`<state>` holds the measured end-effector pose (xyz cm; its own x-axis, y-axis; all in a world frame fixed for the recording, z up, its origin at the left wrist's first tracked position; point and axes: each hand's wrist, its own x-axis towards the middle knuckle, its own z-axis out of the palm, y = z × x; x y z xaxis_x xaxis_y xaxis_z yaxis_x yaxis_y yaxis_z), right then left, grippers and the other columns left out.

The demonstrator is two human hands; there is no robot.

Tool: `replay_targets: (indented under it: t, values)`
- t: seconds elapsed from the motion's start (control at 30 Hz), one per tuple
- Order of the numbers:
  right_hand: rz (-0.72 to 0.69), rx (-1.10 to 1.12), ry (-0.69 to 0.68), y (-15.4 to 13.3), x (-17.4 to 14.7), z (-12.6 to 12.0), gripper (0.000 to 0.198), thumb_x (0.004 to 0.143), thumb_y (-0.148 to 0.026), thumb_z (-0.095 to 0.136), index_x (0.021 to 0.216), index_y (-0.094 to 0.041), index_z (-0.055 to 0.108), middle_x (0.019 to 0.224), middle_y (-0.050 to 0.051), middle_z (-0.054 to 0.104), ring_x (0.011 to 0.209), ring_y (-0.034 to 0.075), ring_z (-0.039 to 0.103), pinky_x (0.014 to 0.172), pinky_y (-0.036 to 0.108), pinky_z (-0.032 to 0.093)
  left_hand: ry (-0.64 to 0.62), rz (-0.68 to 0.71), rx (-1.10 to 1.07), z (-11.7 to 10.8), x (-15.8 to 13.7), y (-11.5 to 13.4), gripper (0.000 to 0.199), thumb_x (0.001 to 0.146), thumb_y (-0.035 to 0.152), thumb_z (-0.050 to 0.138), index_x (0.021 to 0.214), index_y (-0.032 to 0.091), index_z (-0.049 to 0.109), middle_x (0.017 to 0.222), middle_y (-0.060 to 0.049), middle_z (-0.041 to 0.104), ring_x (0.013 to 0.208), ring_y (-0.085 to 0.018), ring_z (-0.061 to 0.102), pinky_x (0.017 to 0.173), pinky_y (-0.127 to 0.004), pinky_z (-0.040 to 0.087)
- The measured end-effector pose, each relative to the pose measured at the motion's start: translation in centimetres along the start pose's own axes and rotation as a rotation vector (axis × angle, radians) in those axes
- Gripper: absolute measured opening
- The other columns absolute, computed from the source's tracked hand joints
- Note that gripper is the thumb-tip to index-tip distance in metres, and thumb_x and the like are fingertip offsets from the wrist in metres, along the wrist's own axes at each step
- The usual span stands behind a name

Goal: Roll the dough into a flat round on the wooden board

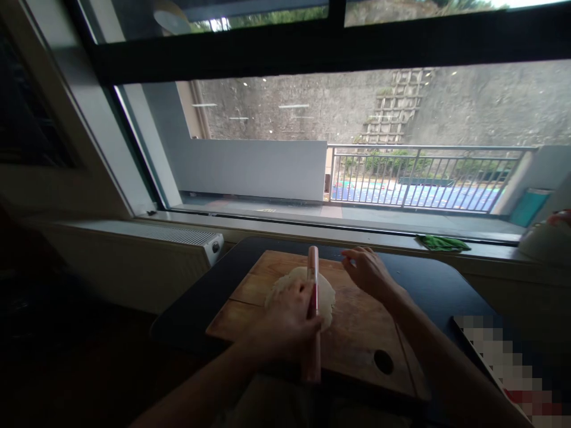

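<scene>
My left hand (289, 309) grips the rolling pin (316, 297) near its middle, thumb laid over it; some of those fingers are hard to make out, blurred. My right hand (366, 268) is released, fingers loosely curled over the right part of the wooden cutting board (357, 336), nothing visible in it. 1 flat dough round (329, 302) lies on the board, under the pin and partly behind my left hand; its edge looks slightly ragged. Board sits on the dark counter (435, 291), 1 green cloth (441, 242) on the window sill. Pin crosses the dough right of centre, pointing away from me. For a good roll, I'd say: light, even pressure, ease off near the rim, keep my left palm clear of the dough, and turn it between strokes for even thickness.
</scene>
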<state>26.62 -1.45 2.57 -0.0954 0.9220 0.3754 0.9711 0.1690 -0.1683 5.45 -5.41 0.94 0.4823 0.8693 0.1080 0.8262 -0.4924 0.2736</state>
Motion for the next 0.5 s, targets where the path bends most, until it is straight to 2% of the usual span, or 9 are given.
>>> replay_targets:
  t: [0.07, 0.13, 0.27, 0.37, 0.43, 0.5]
  values:
    - [-0.079, 0.022, -0.073, -2.3, 3.6, 2.3, 0.028, 0.091, -0.035, 0.045, 0.112, -0.024, 0.059, 0.111, 0.005, 0.06, 0.106, 0.02, 0.052, 0.089, 0.035, 0.042, 0.061, 0.033, 0.074, 0.5, -3.4, 0.6, 0.057, 0.08, 0.042, 0.049, 0.132, 0.022, 0.04, 0.104, -0.008, 0.057, 0.094, -0.026, 0.053, 0.085, -0.04, 0.035]
    - [-0.145, 0.027, -0.128, -4.7, 6.2, 4.5, 0.032, 0.088, -0.038, 0.051, 0.115, -0.019, 0.054, 0.118, 0.007, 0.054, 0.101, 0.019, 0.055, 0.086, 0.041, 0.045, 0.069, -0.02, 0.135, 1.3, -5.4, 1.2, 0.052, 0.087, 0.035, 0.038, 0.136, 0.019, 0.037, 0.097, -0.01, 0.06, 0.087, -0.025, 0.055, 0.083, -0.042, 0.034]
    - [-0.205, 0.0, -0.212, -7.2, 8.3, 7.3, 0.03, 0.089, -0.035, 0.051, 0.115, -0.02, 0.053, 0.118, 0.007, 0.054, 0.097, 0.018, 0.056, 0.083, 0.039, 0.048, 0.091, -0.076, 0.148, 1.6, -6.3, 1.2, 0.049, 0.092, 0.026, 0.027, 0.139, 0.018, 0.031, 0.086, -0.009, 0.062, 0.079, -0.022, 0.057, 0.08, -0.041, 0.034]
    - [-0.208, -0.015, -0.253, -5.9, 7.2, 7.3, 0.032, 0.088, -0.036, 0.052, 0.115, -0.02, 0.053, 0.12, 0.007, 0.053, 0.1, 0.019, 0.055, 0.085, 0.041, 0.046, 0.093, -0.036, 0.12, 1.4, -6.5, 1.1, 0.052, 0.09, 0.025, 0.03, 0.142, 0.021, 0.027, 0.089, -0.008, 0.061, 0.081, -0.022, 0.057, 0.079, -0.041, 0.036]
    - [-0.188, -0.023, -0.265, -3.9, 5.1, 6.6, 0.032, 0.09, -0.036, 0.047, 0.117, -0.02, 0.054, 0.126, 0.007, 0.051, 0.113, 0.022, 0.049, 0.094, 0.046, 0.039, 0.076, -0.002, 0.097, 1.7, -7.0, 1.5, 0.058, 0.087, 0.024, 0.036, 0.143, 0.022, 0.022, 0.094, -0.01, 0.061, 0.082, -0.023, 0.057, 0.079, -0.042, 0.037]
    - [-0.148, -0.036, -0.27, -1.6, 2.3, 5.7, 0.04, 0.097, -0.03, 0.023, 0.122, -0.023, 0.054, 0.134, 0.004, 0.047, 0.131, 0.02, 0.029, 0.105, 0.041, 0.026, 0.036, 0.034, 0.072, 2.2, -7.7, 2.0, 0.064, 0.084, 0.022, 0.041, 0.144, 0.022, 0.02, 0.096, -0.01, 0.06, 0.084, -0.023, 0.057, 0.079, -0.041, 0.039]
